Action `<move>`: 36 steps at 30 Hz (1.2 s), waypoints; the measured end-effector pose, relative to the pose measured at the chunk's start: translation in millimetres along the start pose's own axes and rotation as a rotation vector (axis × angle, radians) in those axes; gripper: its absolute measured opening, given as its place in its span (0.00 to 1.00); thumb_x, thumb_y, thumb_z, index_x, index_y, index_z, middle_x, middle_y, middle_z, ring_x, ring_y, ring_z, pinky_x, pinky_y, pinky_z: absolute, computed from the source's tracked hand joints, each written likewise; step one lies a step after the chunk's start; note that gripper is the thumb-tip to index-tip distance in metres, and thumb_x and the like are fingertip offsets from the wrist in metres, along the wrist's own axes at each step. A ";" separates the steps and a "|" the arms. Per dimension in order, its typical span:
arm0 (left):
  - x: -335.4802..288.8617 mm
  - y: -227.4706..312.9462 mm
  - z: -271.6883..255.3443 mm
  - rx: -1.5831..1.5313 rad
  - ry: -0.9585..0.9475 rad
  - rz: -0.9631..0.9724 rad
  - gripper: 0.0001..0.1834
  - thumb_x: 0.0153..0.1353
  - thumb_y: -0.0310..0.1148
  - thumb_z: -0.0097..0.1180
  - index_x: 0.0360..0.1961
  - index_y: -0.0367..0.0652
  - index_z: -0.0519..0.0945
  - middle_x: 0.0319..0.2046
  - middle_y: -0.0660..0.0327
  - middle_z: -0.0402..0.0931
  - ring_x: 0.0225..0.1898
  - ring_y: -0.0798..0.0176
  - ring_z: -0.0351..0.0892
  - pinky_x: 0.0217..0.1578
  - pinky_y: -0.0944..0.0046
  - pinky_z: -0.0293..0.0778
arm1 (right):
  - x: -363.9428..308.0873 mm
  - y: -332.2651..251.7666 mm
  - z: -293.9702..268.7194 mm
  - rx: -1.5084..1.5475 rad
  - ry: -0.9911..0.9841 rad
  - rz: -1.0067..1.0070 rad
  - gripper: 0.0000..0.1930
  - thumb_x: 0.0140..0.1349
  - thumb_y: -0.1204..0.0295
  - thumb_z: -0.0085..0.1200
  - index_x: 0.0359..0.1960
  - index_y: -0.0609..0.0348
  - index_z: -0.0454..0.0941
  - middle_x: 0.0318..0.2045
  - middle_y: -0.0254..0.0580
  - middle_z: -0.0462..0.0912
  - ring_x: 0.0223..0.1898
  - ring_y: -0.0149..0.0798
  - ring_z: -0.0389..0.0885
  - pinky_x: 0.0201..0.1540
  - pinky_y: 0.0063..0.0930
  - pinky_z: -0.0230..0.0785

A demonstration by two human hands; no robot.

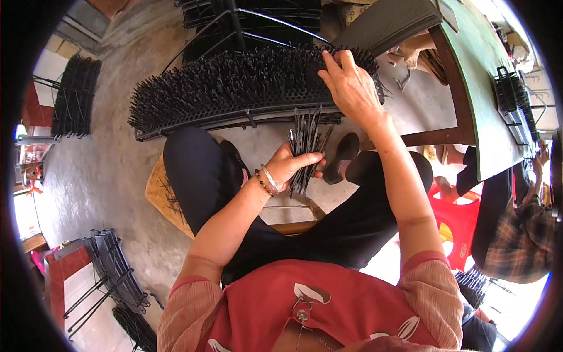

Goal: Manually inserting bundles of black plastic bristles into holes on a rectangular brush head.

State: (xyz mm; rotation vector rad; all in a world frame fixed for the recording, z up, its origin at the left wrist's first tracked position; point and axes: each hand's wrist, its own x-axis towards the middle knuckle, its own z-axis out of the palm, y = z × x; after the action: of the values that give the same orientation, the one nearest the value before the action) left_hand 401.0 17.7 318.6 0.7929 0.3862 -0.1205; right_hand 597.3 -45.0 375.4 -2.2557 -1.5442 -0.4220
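Note:
My left hand (pixel 286 166) is closed around a bundle of thin black metal strips (pixel 303 144), held upright between my knees with the thumb across the front. Beyond it is a long black perforated rack (pixel 193 120), densely filled with upright thin black pieces (pixel 234 82). My right hand (pixel 352 85) reaches to the rack's right part, fingers bent and their tips down among the black pieces. Whatever those fingertips pinch is lost against the dark pieces. A few strips in the left bundle stick out at a slant toward the right.
A wooden stool (pixel 161 193) with loose black strips is beside my left knee. To the right are a green table (pixel 469 76), a red plastic stool (pixel 448 226) and another person in a plaid garment (pixel 519 240). More black racks (pixel 76 97) stand at the left.

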 end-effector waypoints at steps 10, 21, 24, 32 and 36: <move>1.8 -2.6 0.1 0.007 -0.005 0.014 0.10 0.57 0.27 0.60 0.39 0.37 0.77 0.34 0.59 0.77 0.36 0.64 0.79 0.33 0.62 0.81 | -3.4 2.2 5.0 0.117 -0.005 0.082 0.17 0.64 0.67 0.49 0.52 0.62 0.71 0.40 0.51 0.70 0.36 0.53 0.76 0.38 0.40 0.71; 1.9 -3.9 -3.5 -0.085 0.084 0.141 0.15 0.57 0.27 0.59 0.46 0.39 0.74 0.38 0.60 0.77 0.38 0.63 0.79 0.33 0.62 0.80 | -45.5 -13.4 -16.4 1.045 -0.477 0.471 0.16 0.59 0.61 0.59 0.33 0.65 0.82 0.21 0.32 0.79 0.25 0.23 0.73 0.26 0.20 0.66; 0.8 -1.6 3.3 -0.117 0.080 0.146 0.14 0.59 0.27 0.58 0.46 0.39 0.74 0.41 0.60 0.76 0.40 0.62 0.79 0.35 0.61 0.81 | -50.1 -13.9 -15.2 1.199 -0.505 0.648 0.13 0.61 0.65 0.57 0.34 0.65 0.81 0.26 0.35 0.81 0.26 0.23 0.74 0.29 0.19 0.67; 10.3 -12.4 -1.3 -0.013 0.098 0.070 0.14 0.60 0.28 0.55 0.47 0.38 0.74 0.40 0.59 0.76 0.38 0.63 0.80 0.32 0.63 0.80 | -30.0 37.8 -32.0 1.082 0.149 0.543 0.09 0.65 0.71 0.51 0.40 0.64 0.77 0.33 0.37 0.82 0.33 0.25 0.76 0.38 0.18 0.69; 8.2 -15.8 2.9 0.061 -0.055 0.022 0.14 0.61 0.27 0.54 0.48 0.37 0.73 0.36 0.61 0.76 0.32 0.66 0.78 0.28 0.65 0.79 | -21.8 49.2 -15.5 1.043 0.248 0.490 0.08 0.64 0.73 0.52 0.42 0.64 0.77 0.34 0.36 0.82 0.36 0.25 0.78 0.41 0.18 0.69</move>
State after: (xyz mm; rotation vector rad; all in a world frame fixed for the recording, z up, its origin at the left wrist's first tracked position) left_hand 405.5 4.9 306.7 0.8515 0.3229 -0.1340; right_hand 635.0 -86.3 372.8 -1.5538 -0.7339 0.2152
